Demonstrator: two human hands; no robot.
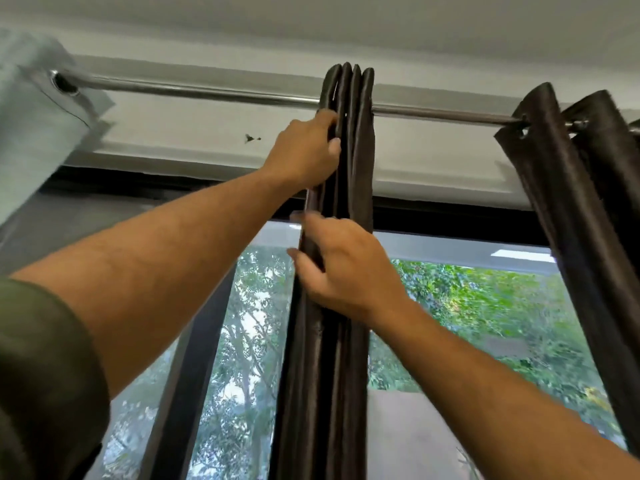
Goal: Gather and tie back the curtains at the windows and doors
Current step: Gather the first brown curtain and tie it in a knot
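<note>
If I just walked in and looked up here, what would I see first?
Two bare hands squeezing a dark brown curtain into a tight bunch in the middle: the left hand grips the folds up near the shiny metal rod, the right hand holds them lower down. Behind, bright green trees fill the window. Another dark curtain hangs on the right.

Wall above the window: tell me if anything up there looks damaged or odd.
One thing stands out: a small dark chipped mark on the white wall, below the curtain rod and left of the left hand gripping the gathered dark curtain. It looks like a gouge or old fixing hole. Nothing else seems damaged.
</note>
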